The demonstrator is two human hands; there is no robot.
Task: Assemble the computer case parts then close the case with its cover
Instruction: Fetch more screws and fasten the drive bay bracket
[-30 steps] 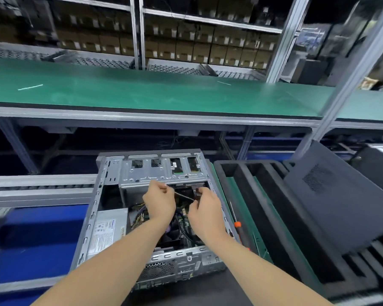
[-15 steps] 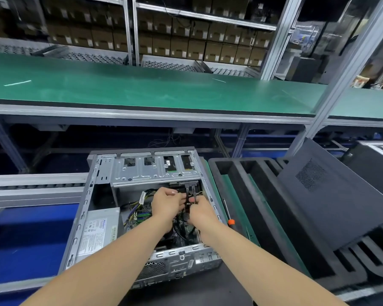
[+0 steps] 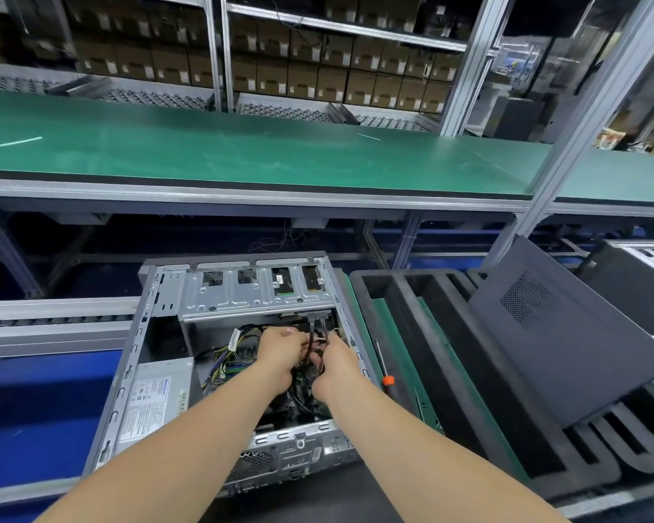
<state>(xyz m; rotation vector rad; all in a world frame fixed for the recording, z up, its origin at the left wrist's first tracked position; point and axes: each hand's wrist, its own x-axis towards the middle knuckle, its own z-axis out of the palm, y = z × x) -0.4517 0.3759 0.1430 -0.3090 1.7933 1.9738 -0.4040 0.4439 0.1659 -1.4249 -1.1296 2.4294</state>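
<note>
The computer case (image 3: 144,334) lies open on its side, its uncovered face turned upward. Both hands are held inside it, near its right wall and just below the drive cage (image 3: 257,296). The left hand (image 3: 280,351) is closed, its fingers (image 3: 293,334) curled round the black cables (image 3: 312,330) that run down from a flat connector (image 3: 316,316) at the cage's lower edge. The right hand (image 3: 337,366) is set just beside the left and is closed on the same cables. Its fingertips are hidden behind the back of the hand, so the exact grip cannot be told.

A power supply (image 3: 155,402) with a white label is seated in the case's near left corner. Yellow and black wires (image 3: 238,343) are bunched in the middle of the case, left of the hands.

Just beside the case's right wall, a screwdriver (image 3: 386,373) with an orange collar lies on a green strip. Further right of the case, a black foam tray (image 3: 404,334) is set, and the dark grey cover (image 3: 589,364) is leaned in it, tilted and well apart from the case. Beyond the case and above it, a long green tabletop (image 3: 242,156) is seen. Rows of cardboard boxes (image 3: 329,84) are stacked on shelves behind that.
</note>
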